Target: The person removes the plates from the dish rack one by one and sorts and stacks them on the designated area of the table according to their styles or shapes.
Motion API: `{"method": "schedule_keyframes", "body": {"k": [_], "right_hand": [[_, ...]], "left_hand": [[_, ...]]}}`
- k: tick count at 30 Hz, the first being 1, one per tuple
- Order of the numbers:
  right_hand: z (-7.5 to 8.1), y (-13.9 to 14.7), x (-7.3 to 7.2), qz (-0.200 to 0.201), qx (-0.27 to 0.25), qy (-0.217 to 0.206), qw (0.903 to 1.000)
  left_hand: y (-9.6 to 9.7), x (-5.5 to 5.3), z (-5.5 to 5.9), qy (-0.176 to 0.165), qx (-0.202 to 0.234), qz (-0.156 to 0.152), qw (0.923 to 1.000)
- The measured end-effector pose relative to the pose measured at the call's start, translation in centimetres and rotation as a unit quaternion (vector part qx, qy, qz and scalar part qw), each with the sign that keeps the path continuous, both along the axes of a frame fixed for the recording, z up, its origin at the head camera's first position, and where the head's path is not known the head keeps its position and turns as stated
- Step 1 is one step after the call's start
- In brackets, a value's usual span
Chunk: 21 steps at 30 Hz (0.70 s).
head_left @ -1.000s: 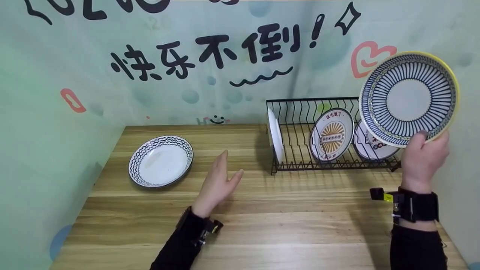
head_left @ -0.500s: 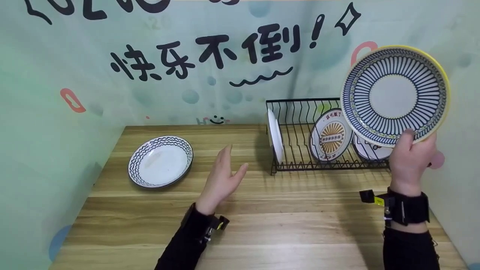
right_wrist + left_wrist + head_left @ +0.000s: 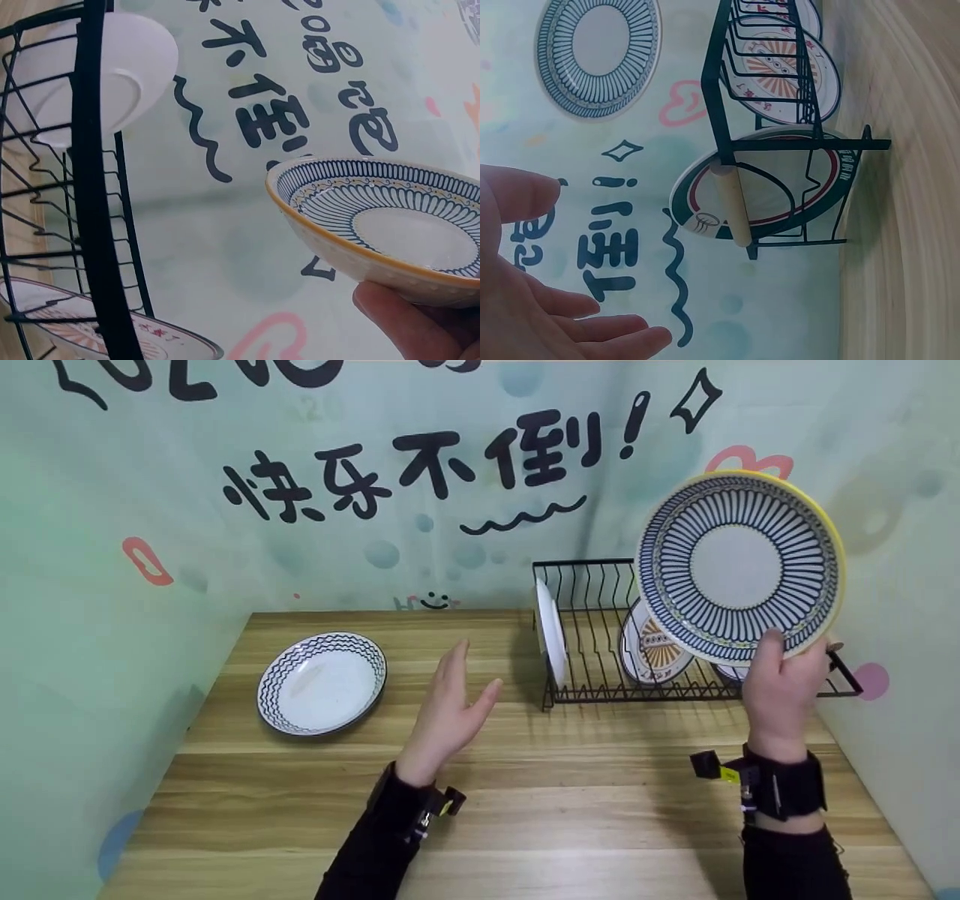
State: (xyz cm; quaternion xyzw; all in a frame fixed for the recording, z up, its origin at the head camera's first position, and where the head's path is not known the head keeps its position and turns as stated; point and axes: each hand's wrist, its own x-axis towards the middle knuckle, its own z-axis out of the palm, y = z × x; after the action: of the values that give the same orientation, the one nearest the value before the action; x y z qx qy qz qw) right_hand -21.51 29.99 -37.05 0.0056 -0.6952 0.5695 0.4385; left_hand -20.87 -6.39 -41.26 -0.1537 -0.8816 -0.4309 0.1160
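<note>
My right hand grips the lower edge of a plate with blue radiating stripes and a yellow rim, thumb on its front. The plate is raised, overlapping the right part of a black wire dish rack in the head view. In the rack stand a white plate at the left end, a plate with an orange sunburst, and another plate mostly hidden. My left hand hovers with straight fingers over the table, holding nothing; in the left wrist view its fingers are spread apart.
A white dish with a black wavy border lies at the left of the wooden table. A printed cloth backdrop rises directly behind the table and rack, with side walls left and right.
The right hand has carried the striped plate leftward, now in front of the sunburst plate; it rose slightly, then dropped. The left hand has drifted a little right and forward.
</note>
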Motion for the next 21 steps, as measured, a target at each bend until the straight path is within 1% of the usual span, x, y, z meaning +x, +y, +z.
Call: {"method": "schedule_keyframes", "body": {"k": [3,6,10,12,16,19,21], "right_hand": [[-0.3,-0.4,-0.1,0.004,0.010,-0.004,0.9999],[-0.5,-0.9,-0.1,0.019,0.011,-0.002,0.9998],[-0.6,-1.8,0.2,0.023,0.020,0.003,0.9995],[-0.2,-2.5,0.5,0.040,0.024,0.014,0.9988],[-0.6,-3.0,0.6,0.053,0.028,0.008,0.9982],[-1.6,-3.0,0.4,0.017,0.042,-0.021,0.9987],[-1.9,-3.3,0.5,0.010,0.051,-0.030,0.9982]], "left_hand": [[0.2,-0.1,0.2,0.005,0.004,-0.001,1.0000],[0.5,-0.1,0.4,0.003,0.009,-0.002,0.9999],[0.9,0.0,0.7,0.001,0.019,-0.002,0.9998],[1.0,0.0,0.9,0.007,0.024,-0.002,0.9997],[1.0,0.1,0.9,0.017,0.034,-0.006,0.9992],[1.0,0.1,0.7,0.021,0.045,-0.012,0.9987],[1.0,0.0,0.7,0.024,0.050,-0.013,0.9984]]}}
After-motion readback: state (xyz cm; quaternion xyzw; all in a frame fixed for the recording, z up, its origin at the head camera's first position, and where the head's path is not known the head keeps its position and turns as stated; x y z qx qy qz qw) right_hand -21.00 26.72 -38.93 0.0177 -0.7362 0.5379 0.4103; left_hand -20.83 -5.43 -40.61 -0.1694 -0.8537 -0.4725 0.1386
